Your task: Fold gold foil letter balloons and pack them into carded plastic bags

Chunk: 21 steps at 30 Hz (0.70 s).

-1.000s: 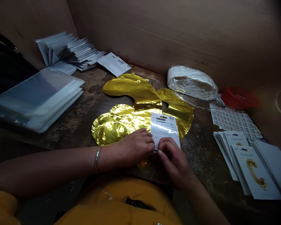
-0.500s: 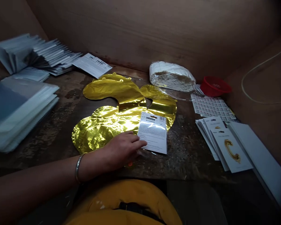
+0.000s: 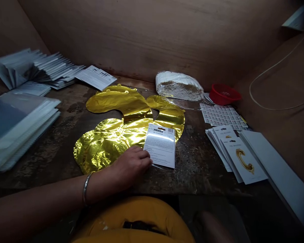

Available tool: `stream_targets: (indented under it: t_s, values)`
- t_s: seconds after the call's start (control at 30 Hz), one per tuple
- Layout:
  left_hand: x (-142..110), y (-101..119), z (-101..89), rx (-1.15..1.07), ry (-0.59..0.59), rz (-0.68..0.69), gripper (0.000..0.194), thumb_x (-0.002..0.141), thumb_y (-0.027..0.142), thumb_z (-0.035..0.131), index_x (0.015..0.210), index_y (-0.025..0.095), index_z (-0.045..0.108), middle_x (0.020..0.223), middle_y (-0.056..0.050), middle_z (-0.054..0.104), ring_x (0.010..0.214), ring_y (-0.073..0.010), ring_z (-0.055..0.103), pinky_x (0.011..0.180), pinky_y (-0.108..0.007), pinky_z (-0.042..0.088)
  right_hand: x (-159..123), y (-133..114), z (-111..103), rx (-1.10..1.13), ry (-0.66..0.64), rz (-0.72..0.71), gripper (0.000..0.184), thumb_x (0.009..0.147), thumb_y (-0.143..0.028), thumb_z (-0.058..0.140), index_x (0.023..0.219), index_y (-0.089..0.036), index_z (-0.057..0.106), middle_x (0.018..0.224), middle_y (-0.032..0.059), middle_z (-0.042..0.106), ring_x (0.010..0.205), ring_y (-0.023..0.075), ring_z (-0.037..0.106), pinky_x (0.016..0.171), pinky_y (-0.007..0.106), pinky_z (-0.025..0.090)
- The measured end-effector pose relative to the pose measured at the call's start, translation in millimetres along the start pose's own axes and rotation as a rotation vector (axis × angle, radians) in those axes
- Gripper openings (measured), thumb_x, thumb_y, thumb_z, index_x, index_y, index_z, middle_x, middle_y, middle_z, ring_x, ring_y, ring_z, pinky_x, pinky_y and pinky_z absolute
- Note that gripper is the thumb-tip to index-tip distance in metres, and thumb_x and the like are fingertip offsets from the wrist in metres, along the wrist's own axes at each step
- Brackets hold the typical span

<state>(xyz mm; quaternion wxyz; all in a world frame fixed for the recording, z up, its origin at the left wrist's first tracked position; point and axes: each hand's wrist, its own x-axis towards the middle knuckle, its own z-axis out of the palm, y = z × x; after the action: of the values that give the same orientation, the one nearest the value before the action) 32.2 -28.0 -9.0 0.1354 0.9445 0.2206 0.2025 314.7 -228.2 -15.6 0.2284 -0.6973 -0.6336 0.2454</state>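
Note:
My left hand [image 3: 131, 165] rests on the table at the near edge of a pile of flat gold foil balloons [image 3: 124, 125]. Its fingers are curled and pinch the lower left corner of a white printed card in a clear sleeve [image 3: 160, 145], which lies on the gold foil. A metal bangle sits on that wrist. My right hand is out of view.
Stacks of clear sleeves [image 3: 17, 125] lie at the left, with fanned white cards [image 3: 40, 67] behind. At the right are cards with a gold letter [image 3: 240, 158], a sticker sheet [image 3: 221, 114], a red bowl [image 3: 224, 94] and a wrapped bundle [image 3: 178, 86]. Brown board walls enclose the table.
My right hand has left the card and dropped out of view. My left hand stays at the card's corner. The view has swung to the right.

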Motion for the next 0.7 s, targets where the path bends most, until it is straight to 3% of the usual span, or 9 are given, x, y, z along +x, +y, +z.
stream_targets:
  t_s: [0.07, 0.13, 0.17, 0.2, 0.3, 0.4, 0.47, 0.63, 0.7]
  values:
    - [0, 0, 2.6, -0.035, 0.037, -0.024, 0.018, 0.091, 0.014, 0.05, 0.088, 0.016, 0.068, 0.085, -0.007, 0.066, 0.077, -0.0183, 0.057, 0.072, -0.031, 0.044, 24, -21, -11, 0.007, -0.143, -0.075, 0.026, 0.093, -0.031, 0.056, 0.068, -0.025, 0.063, 0.064, -0.0012, 0.064, 0.056, 0.0149, 0.061, 0.047, 0.023, 0.049]
    - [0, -1, 4.6, -0.061, 0.072, -0.041, 0.019, 0.092, 0.015, 0.05, 0.084, 0.015, 0.067, 0.083, -0.007, 0.065, 0.076, -0.0174, 0.057, 0.071, -0.03, 0.044, 54, -44, -18, -0.001, -0.046, -0.217, 0.008, 0.089, -0.028, 0.06, 0.085, -0.025, 0.066, 0.081, 0.002, 0.068, 0.075, 0.0191, 0.065, 0.063, 0.028, 0.054]
    - [1, -1, 5.2, -0.066, 0.083, -0.047, 0.02, 0.093, 0.015, 0.05, 0.082, 0.015, 0.066, 0.082, -0.006, 0.065, 0.075, -0.0171, 0.057, 0.071, -0.029, 0.044, 70, -54, -17, -0.024, 0.087, -0.337, 0.009, 0.087, -0.027, 0.064, 0.095, -0.025, 0.066, 0.097, 0.0056, 0.068, 0.092, 0.0231, 0.064, 0.078, 0.035, 0.054]
    - [1, -1, 5.6, -0.068, 0.093, -0.052, 0.02, 0.093, 0.016, 0.05, 0.081, 0.015, 0.066, 0.081, -0.006, 0.065, 0.074, -0.0167, 0.057, 0.07, -0.029, 0.044, 85, -61, -14, -0.063, 0.122, -0.413, 0.021, 0.083, -0.027, 0.068, 0.104, -0.025, 0.065, 0.115, 0.0084, 0.064, 0.109, 0.0272, 0.057, 0.091, 0.042, 0.05]
    - [2, -1, 5.6, -0.057, 0.112, -0.067, 0.022, 0.094, 0.018, 0.049, 0.077, 0.015, 0.064, 0.077, -0.005, 0.065, 0.072, -0.0166, 0.057, 0.07, -0.03, 0.044, 119, -65, 6, -0.087, 0.019, -0.471, 0.032, 0.078, -0.026, 0.074, 0.107, -0.023, 0.062, 0.13, 0.0105, 0.057, 0.128, 0.0309, 0.042, 0.102, 0.051, 0.042]
    - [4, 0, 4.9, -0.083, 0.109, -0.093, 0.024, 0.093, 0.018, 0.048, 0.076, 0.016, 0.063, 0.077, -0.005, 0.064, 0.074, -0.017, 0.058, 0.071, -0.031, 0.045, 132, -57, 24, -0.024, 0.027, -0.44, 0.009, 0.082, -0.023, 0.069, 0.086, -0.022, 0.061, 0.116, 0.0096, 0.064, 0.12, 0.0289, 0.049, 0.098, 0.05, 0.045]
    - [6, 0, 3.8, -0.127, 0.098, -0.138, 0.021, 0.092, 0.016, 0.048, 0.078, 0.015, 0.063, 0.082, -0.007, 0.064, 0.078, -0.0175, 0.058, 0.074, -0.031, 0.047, 134, -54, 29, 0.016, 0.08, -0.413, 0.011, 0.085, -0.022, 0.064, 0.076, -0.022, 0.059, 0.107, 0.0087, 0.066, 0.113, 0.0273, 0.053, 0.095, 0.048, 0.046]
    - [12, -4, -7.0, -0.13, 0.016, -0.347, 0.015, 0.085, 0.026, 0.063, 0.074, 0.017, 0.058, 0.094, -0.007, 0.058, 0.088, -0.0212, 0.055, 0.076, -0.033, 0.048, 136, -60, 34, -0.02, 0.189, -0.324, 0.013, 0.087, -0.022, 0.058, 0.075, -0.023, 0.055, 0.095, 0.0067, 0.066, 0.1, 0.0256, 0.056, 0.088, 0.044, 0.047]
    - [14, -10, -15.2, -0.097, -0.004, -0.413, 0.018, 0.08, 0.03, 0.068, 0.082, 0.017, 0.056, 0.096, -0.007, 0.056, 0.086, -0.0218, 0.055, 0.071, -0.033, 0.048, 138, -61, 38, -0.047, 0.231, -0.283, 0.011, 0.087, -0.022, 0.057, 0.078, -0.023, 0.052, 0.088, 0.006, 0.063, 0.09, 0.0251, 0.056, 0.08, 0.041, 0.047]
